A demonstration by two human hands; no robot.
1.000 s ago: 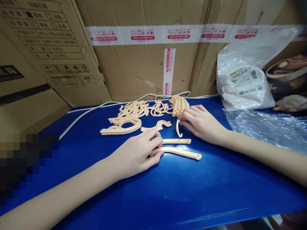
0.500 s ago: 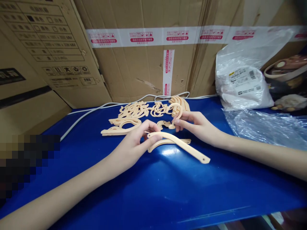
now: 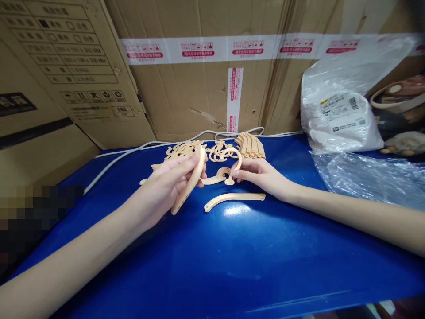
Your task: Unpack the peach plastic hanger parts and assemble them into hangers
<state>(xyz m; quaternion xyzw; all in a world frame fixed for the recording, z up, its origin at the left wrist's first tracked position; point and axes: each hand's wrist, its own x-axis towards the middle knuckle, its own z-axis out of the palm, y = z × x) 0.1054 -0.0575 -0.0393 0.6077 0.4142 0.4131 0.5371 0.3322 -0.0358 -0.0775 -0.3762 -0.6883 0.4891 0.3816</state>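
Observation:
My left hand (image 3: 172, 181) grips a curved wooden strip (image 3: 192, 179), turned nearly upright, thumb on its near side. Between the fingers of my right hand (image 3: 257, 173) is a wooden hook (image 3: 238, 156) with a round bend at the top and a small rounded end below. On the blue table between and nearer than both hands lies another curved wooden strip (image 3: 234, 197) with holes at its ends. Just behind the hands rests a flat curved wooden piece (image 3: 221, 175), partly hidden. My left hand covers most of the wooden pieces behind it.
At the back are a heap of wooden pieces (image 3: 179, 149), a few wooden hooks (image 3: 217, 151) and a stack of curved strips (image 3: 250, 146). A white cable (image 3: 116, 164) runs along cardboard boxes (image 3: 192, 93). A plastic bag (image 3: 341, 119) and clear film (image 3: 365, 177) lie right.
My left hand has moved left and turned, swinging its strip from slanting across the table to nearly upright. My right hand has shifted slightly left with the hook.

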